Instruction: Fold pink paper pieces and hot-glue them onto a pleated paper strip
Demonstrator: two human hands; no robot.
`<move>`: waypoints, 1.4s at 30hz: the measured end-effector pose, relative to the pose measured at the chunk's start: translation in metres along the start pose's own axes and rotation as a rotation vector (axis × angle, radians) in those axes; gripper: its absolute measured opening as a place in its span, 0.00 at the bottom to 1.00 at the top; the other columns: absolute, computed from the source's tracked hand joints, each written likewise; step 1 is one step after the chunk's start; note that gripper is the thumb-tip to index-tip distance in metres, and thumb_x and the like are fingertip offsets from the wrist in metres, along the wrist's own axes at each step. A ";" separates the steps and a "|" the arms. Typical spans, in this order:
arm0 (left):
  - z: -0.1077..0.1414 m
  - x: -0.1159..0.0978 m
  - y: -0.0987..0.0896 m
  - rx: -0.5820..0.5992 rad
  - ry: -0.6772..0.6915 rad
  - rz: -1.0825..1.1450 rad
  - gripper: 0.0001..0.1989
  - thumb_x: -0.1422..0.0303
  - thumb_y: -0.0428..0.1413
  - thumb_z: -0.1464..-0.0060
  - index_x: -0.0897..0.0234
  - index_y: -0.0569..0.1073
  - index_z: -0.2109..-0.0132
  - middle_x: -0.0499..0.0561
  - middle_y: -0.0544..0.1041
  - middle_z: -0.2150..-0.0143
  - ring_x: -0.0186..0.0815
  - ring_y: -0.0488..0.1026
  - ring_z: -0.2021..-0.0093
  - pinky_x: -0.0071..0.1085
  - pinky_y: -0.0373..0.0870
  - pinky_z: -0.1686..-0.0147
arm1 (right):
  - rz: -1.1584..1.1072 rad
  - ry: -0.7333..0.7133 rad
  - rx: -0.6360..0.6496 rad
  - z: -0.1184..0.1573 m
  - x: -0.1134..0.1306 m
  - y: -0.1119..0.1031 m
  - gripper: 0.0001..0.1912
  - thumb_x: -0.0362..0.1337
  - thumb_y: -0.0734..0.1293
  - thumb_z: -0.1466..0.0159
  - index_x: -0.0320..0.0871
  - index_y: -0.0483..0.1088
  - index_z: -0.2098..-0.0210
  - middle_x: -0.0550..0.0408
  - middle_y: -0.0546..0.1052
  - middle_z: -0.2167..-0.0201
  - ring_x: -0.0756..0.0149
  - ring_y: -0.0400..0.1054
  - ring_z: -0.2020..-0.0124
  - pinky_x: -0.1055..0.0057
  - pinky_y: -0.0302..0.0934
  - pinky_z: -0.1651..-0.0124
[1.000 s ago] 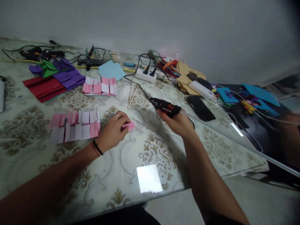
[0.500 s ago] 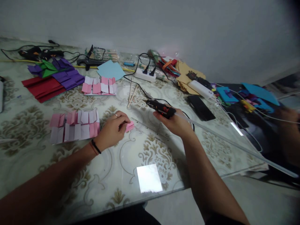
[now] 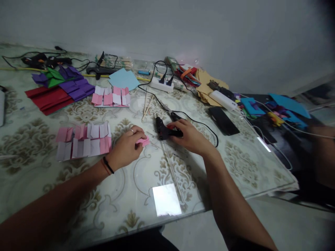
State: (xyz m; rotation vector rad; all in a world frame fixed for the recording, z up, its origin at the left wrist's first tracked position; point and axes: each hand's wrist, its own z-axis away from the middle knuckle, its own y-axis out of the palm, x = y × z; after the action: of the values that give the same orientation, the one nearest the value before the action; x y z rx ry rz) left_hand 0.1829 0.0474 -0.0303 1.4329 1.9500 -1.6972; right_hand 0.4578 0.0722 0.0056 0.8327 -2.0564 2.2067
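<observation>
My left hand (image 3: 130, 143) pinches a small folded piece of pink paper (image 3: 142, 141) just above the tabletop. To its right, my right hand (image 3: 192, 136) has its fingers on the handle of a black glue gun (image 3: 161, 129), which lies on its side at the table surface. A long clear glue stick (image 3: 172, 170) runs from the gun's back towards me. Scissors (image 3: 174, 115) lie right behind the gun, partly covered by it and my hand. Left of my left hand is a card with pink and white folded papers (image 3: 83, 140).
A second pink-and-white card (image 3: 111, 96) lies farther back, near red folded paper (image 3: 48, 99) and purple folded paper (image 3: 77, 87). A power strip (image 3: 161, 84) feeds black cords. A phone (image 3: 223, 120) lies at the right, and another person's arm (image 3: 324, 157) shows at the edge.
My right hand has lowered the glue gun to the table and turned it, so its glue stick now points towards me. My left hand has tilted up the pink paper slightly.
</observation>
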 end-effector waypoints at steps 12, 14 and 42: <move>0.001 -0.040 -0.023 0.121 -0.088 0.069 0.09 0.74 0.55 0.38 0.59 0.77 0.54 0.47 0.79 0.56 0.32 0.77 0.56 0.27 0.73 0.56 | -0.466 -0.242 -0.049 0.015 0.064 0.008 0.10 0.42 0.68 0.31 0.42 0.76 0.60 0.54 0.75 0.64 0.69 0.69 0.62 0.73 0.62 0.57; 0.007 -0.047 -0.030 0.139 -0.096 0.043 0.08 0.72 0.55 0.36 0.59 0.76 0.54 0.47 0.79 0.55 0.33 0.77 0.55 0.28 0.73 0.56 | -0.485 -0.259 0.013 0.017 0.071 0.015 0.10 0.41 0.69 0.31 0.41 0.75 0.64 0.56 0.74 0.68 0.71 0.68 0.66 0.75 0.59 0.61; 0.064 -0.037 -0.053 0.127 -0.419 0.131 0.08 0.64 0.56 0.37 0.59 0.78 0.56 0.45 0.82 0.62 0.30 0.77 0.63 0.26 0.70 0.64 | -0.699 -0.181 0.093 0.025 0.097 0.031 0.07 0.40 0.69 0.32 0.42 0.78 0.61 0.57 0.78 0.68 0.74 0.68 0.68 0.77 0.62 0.63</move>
State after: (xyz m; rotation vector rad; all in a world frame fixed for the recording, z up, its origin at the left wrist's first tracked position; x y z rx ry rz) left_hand 0.1354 -0.0201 0.0085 1.0988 1.5195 -1.9009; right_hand 0.3721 0.0120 0.0141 1.5180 -1.3911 1.8777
